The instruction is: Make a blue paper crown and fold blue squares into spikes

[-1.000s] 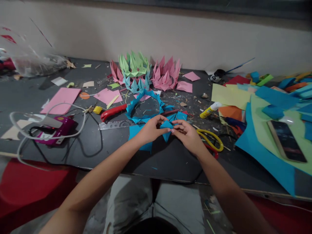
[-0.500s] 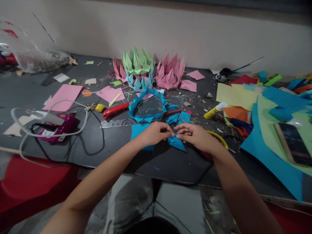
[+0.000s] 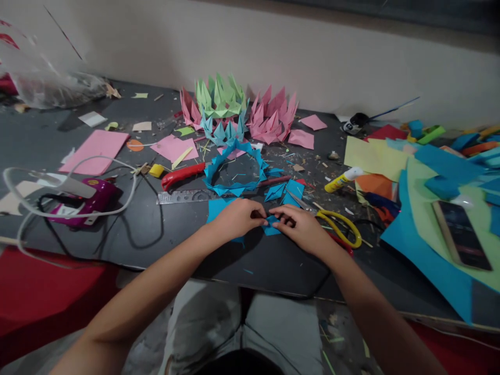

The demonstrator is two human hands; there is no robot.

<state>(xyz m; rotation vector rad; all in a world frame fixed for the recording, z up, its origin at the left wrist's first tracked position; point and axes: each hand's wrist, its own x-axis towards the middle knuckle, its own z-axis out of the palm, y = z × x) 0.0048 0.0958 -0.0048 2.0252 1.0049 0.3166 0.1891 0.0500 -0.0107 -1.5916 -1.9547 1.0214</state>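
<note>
While my left grip (image 3: 239,216) pinches the folded paper (image 3: 272,230) at one side, my right grip (image 3: 303,227) pinches it at the other, over the tabletop (image 3: 258,268), nearer me than the ring (image 3: 213,182) and left of the scissors (image 3: 358,238).

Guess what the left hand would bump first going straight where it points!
The left hand, fingertips at the small folded blue paper, would probably meet the right hand next; depth is unclear.
</note>
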